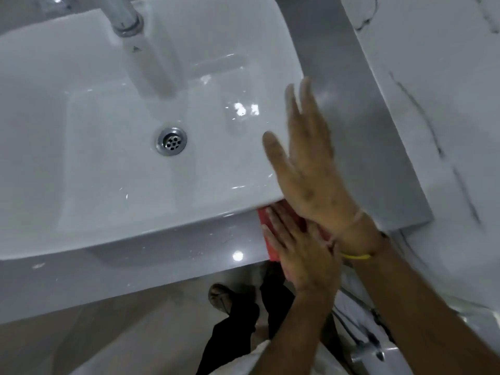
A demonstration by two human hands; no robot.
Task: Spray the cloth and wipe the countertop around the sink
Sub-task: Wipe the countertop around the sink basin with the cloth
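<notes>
A red cloth (271, 253) lies on the grey countertop (130, 274) at the front right corner of the white sink (113, 163). My left hand (300, 255) lies flat on the cloth with fingers stretched out and covers most of it. My right hand (305, 163) hovers just above and beyond it, over the sink's right rim, with fingers straight and apart and nothing in it. A yellow band circles the right wrist. No spray bottle is in view.
A chrome faucet (125, 18) stands at the back of the sink, above the drain (171, 142). A white marble wall (438, 85) bounds the counter on the right. Past the counter's front edge I see the floor, my foot (219, 295) and a chrome fitting (368, 351).
</notes>
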